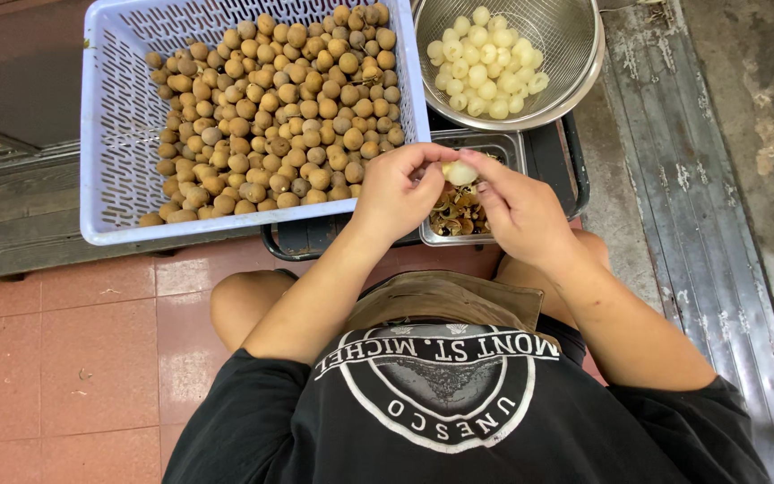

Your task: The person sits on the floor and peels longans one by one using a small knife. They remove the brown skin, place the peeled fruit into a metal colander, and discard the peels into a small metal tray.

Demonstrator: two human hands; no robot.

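Pinching peeled white fruit (pixel 460 172) between left hand (pixel 393 193) and right hand (pixel 517 211), both grips clamped, over shell tray (pixel 512 148).

A basket (pixel 114 134) lies at the left, with unpeeled fruit (pixel 279 108) heaped in its right part. Just right of it, at the far side, a colander (pixel 575 54) holds peeled fruit (pixel 485 67). Nearer the person, below the colander and beside the basket's right wall, sits a tray (pixel 508 148) with shells (pixel 459 211) in it. Over the tray the left hand (pixel 396 193) and right hand (pixel 517 211) meet, a peeled fruit piece (pixel 460 172) between their fingertips. The person's knees lie behind the hands, above the floor (pixel 55 358).
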